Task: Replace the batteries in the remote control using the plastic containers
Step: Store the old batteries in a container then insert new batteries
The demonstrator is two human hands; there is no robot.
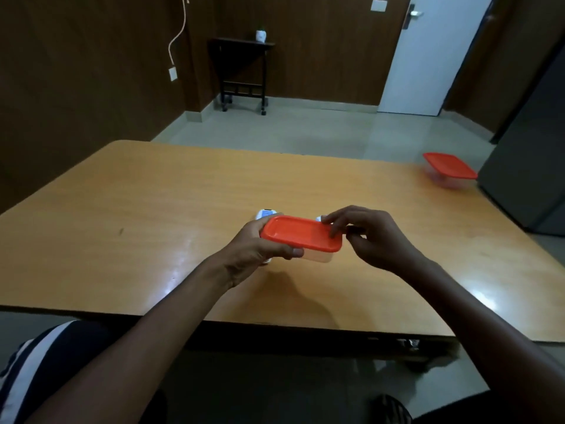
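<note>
A small clear plastic container with an orange lid (pixel 301 235) is held just above the wooden table (pixel 153 209), near its middle. My left hand (pixel 260 249) grips its left end, thumb along the near side. My right hand (pixel 367 237) rests its fingertips on the right end of the lid. A white remote control (pixel 265 213) lies on the table behind the container, mostly hidden by it and by my left hand. A second clear container with an orange lid (pixel 449 168) stands at the table's far right corner.
A dark cabinet (pixel 526 166) stands against the table's right side. Beyond the table are a tiled floor, a small black wheeled side table (pixel 243 71) with a white pot, and a white door (pixel 428 56).
</note>
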